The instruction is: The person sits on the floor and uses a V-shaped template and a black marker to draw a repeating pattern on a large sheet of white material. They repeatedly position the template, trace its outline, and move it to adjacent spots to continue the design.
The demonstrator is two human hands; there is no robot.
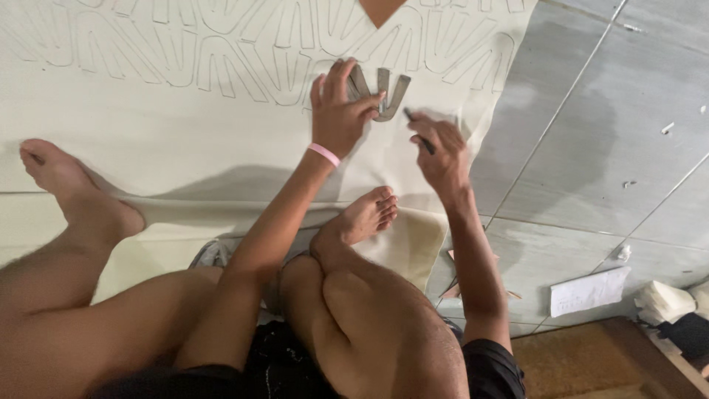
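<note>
Where the left hand (338, 111) presses, grey template (380, 92) on cream sheet (148, 125).

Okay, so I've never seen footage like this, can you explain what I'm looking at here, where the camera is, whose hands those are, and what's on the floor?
There is only one picture, taken by a camera worn on a person's head and looking down, so the arms, legs and bare feet are that person's own. They sit on a grey tiled floor with a large cream sheet spread out in front of them. The sheet is covered with rows of traced outlines.

The left hand, with a pink wristband, presses a flat grey template onto the sheet. The right hand holds a thin dark pen or marker, its tip beside the template's edge.

To the right, on the floor, lie a white paper and a few small scraps.
</note>
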